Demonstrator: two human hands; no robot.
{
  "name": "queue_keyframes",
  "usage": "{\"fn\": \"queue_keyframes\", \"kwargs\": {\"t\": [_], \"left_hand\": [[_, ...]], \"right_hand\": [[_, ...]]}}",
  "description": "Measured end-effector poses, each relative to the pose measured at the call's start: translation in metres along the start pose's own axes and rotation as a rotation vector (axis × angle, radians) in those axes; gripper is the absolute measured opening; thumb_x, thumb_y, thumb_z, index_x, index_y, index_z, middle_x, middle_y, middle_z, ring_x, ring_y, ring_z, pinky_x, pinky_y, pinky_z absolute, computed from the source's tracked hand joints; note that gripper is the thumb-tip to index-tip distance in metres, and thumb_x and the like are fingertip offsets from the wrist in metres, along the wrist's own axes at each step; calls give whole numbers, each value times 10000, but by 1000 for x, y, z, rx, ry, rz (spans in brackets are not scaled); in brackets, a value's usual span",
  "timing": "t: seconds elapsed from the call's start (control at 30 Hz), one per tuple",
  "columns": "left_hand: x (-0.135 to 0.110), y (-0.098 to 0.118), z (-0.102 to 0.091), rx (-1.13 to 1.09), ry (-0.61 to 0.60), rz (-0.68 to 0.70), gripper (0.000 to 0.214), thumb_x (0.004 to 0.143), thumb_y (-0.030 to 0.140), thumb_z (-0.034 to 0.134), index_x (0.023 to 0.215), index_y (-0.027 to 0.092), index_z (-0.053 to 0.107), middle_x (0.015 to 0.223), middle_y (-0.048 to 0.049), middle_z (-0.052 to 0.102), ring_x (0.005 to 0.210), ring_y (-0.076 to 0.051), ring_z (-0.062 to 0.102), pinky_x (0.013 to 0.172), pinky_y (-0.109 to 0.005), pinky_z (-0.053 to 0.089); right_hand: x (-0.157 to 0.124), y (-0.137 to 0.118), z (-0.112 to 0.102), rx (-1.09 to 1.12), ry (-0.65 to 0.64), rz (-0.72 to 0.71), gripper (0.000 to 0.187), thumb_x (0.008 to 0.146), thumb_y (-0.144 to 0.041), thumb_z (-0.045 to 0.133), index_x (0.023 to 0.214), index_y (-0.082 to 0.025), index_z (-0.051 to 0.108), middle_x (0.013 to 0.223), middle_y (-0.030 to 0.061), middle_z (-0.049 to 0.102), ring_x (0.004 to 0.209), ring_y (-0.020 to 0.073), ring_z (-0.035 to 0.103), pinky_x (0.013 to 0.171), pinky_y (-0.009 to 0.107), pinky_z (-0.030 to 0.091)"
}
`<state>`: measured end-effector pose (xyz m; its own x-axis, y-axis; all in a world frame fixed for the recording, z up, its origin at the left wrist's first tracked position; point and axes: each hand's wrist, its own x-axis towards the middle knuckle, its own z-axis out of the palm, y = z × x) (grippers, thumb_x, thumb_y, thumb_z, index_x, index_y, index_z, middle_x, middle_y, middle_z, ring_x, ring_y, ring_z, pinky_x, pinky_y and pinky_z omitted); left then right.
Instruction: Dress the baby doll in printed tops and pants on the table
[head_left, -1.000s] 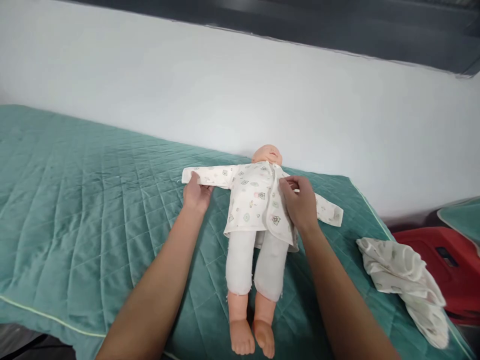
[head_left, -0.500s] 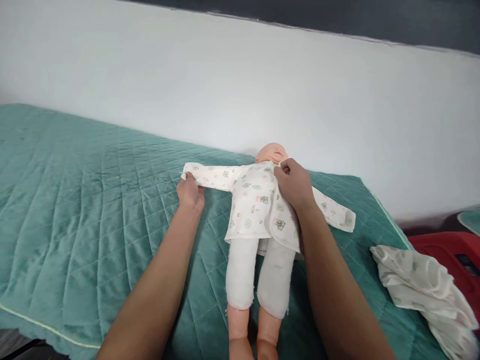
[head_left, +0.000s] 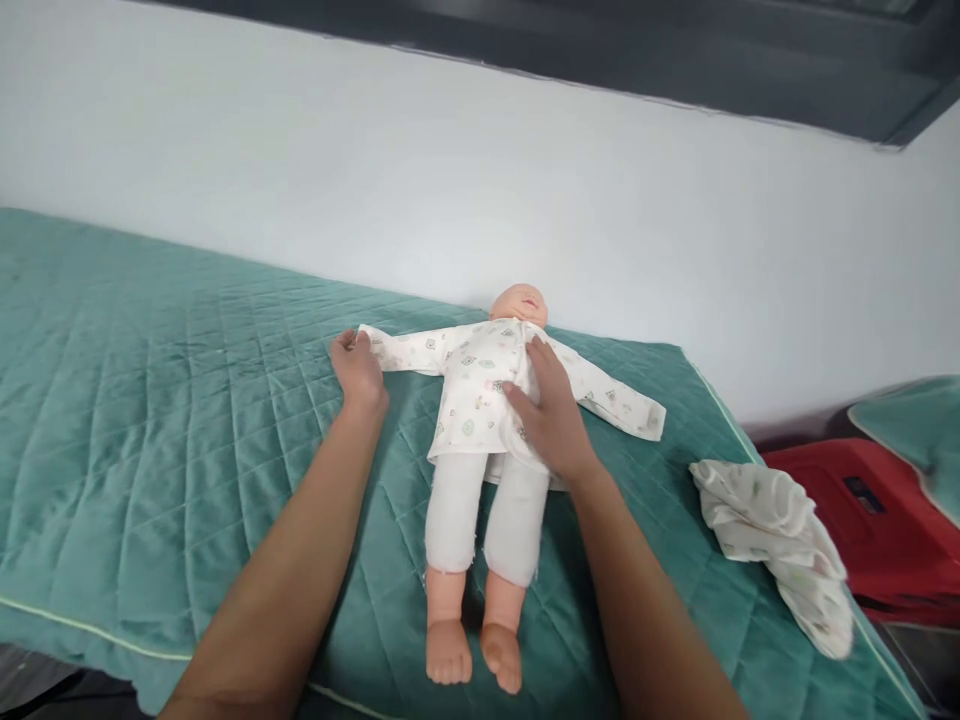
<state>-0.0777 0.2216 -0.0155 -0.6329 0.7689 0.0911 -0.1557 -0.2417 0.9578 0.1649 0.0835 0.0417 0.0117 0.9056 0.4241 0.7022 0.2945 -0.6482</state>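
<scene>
A baby doll (head_left: pixel 484 500) lies on its back on a green quilted bed cover (head_left: pixel 165 400), head toward the wall. It wears a white printed jacket (head_left: pixel 469 385) with both sleeves spread out sideways. My left hand (head_left: pixel 358 372) pinches the end of the doll's left-side sleeve cuff. My right hand (head_left: pixel 550 412) lies flat, fingers stretched, on the jacket front over the doll's chest and belly.
A crumpled white printed garment (head_left: pixel 776 535) lies on the cover at the right. A red plastic object (head_left: pixel 862 520) stands beyond the bed's right edge. A white wall (head_left: pixel 480 180) runs behind the bed. The cover's front edge is near me.
My right hand has let go of the jacket's collar area and moved down to lie flat on the doll's front. My left hand stays at the sleeve cuff.
</scene>
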Motion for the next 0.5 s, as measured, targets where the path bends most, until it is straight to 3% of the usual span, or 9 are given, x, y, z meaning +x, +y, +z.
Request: {"fn": "queue_keyframes", "kwargs": {"t": [0.1, 0.2, 0.33, 0.43, 0.5], "left_hand": [[-16, 10, -7, 118, 27, 94, 296, 915, 162, 563, 1208, 167, 520, 1364, -134, 576, 1327, -198, 545, 1174, -361, 390], [-46, 25, -14, 163, -87, 251, 358, 895, 166, 606, 1248, 205, 562, 1410, -91, 565, 1398, -195, 473, 1237, -351, 293], [-99, 44, -28, 192, -493, 424, 300, 924, 255, 589, 1220, 232, 632, 1331, -84, 639, 1313, -223, 557, 1199, -423, 364], [-134, 54, -43, 253, -859, 565, 334, 871, 252, 659, 1204, 241, 635, 1421, -95, 598, 1417, -266, 463, 1226, -516, 311], [-147, 57, -51, 303, -991, 605, 374, 854, 214, 657, 1225, 251, 616, 1494, -95, 539, 1488, -279, 364, 1235, -556, 280]], "right_hand": [[-43, -3, 0, -15, 6, -56, 696, 968, -431, 562, 1590, -275, 293, 1694, 60, 233, 1580, 255, 145, 1278, 545, 184], [-81, -4, -3, 39, 47, -66, 681, 957, -379, 605, 1572, -317, 318, 1689, 63, 242, 1566, 266, 205, 1256, 568, 243], [-104, -7, -8, 94, 167, -93, 456, 941, -271, 616, 1390, -318, 549, 1557, 79, 463, 1447, 278, 428, 1178, 565, 385], [-105, -9, -8, 17, 274, -115, 344, 929, -198, 581, 1253, -298, 640, 1388, 89, 594, 1306, 275, 536, 1102, 556, 452], [-103, -10, -7, -35, 294, -140, 358, 910, -146, 551, 1220, -291, 655, 1318, 89, 620, 1244, 275, 555, 1060, 548, 475]]}}
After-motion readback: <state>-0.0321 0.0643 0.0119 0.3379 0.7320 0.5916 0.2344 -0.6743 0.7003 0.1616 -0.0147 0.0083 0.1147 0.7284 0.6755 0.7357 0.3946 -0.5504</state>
